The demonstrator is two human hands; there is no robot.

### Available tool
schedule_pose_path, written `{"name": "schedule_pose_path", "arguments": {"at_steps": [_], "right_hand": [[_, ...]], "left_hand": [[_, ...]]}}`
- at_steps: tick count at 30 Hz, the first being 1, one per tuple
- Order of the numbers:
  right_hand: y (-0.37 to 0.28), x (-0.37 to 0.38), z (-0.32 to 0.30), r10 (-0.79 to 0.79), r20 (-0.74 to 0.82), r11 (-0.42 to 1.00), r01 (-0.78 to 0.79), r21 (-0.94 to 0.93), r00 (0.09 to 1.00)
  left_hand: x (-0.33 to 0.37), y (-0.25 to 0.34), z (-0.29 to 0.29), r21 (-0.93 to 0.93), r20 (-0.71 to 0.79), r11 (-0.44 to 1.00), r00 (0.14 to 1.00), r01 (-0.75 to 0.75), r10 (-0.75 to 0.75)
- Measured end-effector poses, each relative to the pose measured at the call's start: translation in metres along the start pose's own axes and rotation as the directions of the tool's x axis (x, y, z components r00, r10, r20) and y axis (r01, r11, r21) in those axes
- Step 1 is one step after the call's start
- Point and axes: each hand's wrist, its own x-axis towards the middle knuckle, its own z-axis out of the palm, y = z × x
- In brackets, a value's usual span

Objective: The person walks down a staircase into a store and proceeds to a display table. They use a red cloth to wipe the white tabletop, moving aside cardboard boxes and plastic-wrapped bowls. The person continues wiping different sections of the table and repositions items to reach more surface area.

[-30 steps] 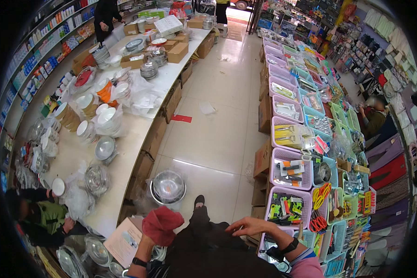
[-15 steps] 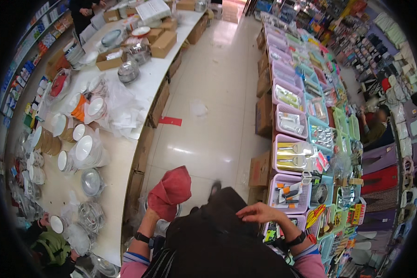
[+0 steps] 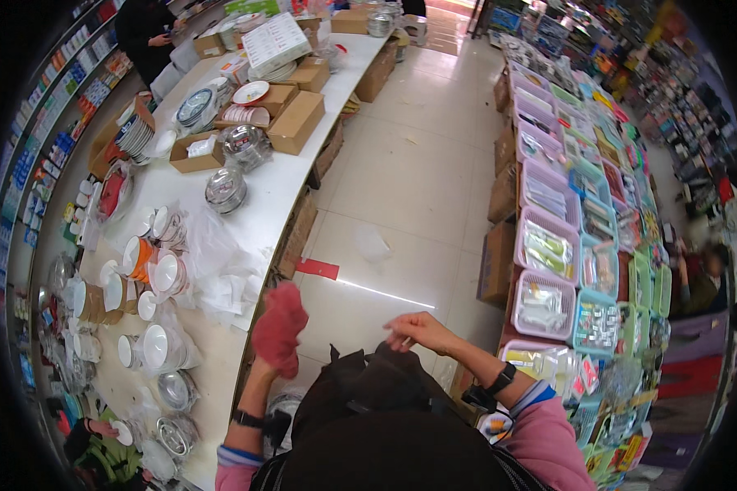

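red cloth over my left hand, fingers hidden, near the table's right edge, my right hand half-curled by black fabric, pinch unclear

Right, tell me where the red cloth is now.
In the head view, the red cloth is left of centre at the end of the left forearm, beside the white table and just below the red floor strip.

Behind the right hand, a black wristband with a small black boxy device comes before a blue-and-white striped cuff and a pink sleeve, closely matched on the left arm, with black clothing between.
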Motion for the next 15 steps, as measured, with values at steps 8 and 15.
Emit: {"name": "schedule_pose_path", "arguments": {"at_steps": [8,15], "right_hand": [[-0.077,0.118,-0.065,-0.567,-0.021,0.823,0.567,0.013,0.824],[-0.199,0.128,-0.168,-0.401,-0.14,0.871,0.424,0.248,0.905]], "left_hand": [[0.22,0.093,0.035,0.313,0.264,0.778,0.837,-0.545,0.48],[0.343,-0.042,-0.036,-0.029,0.153,0.99,0.979,0.14,-0.134]]}}
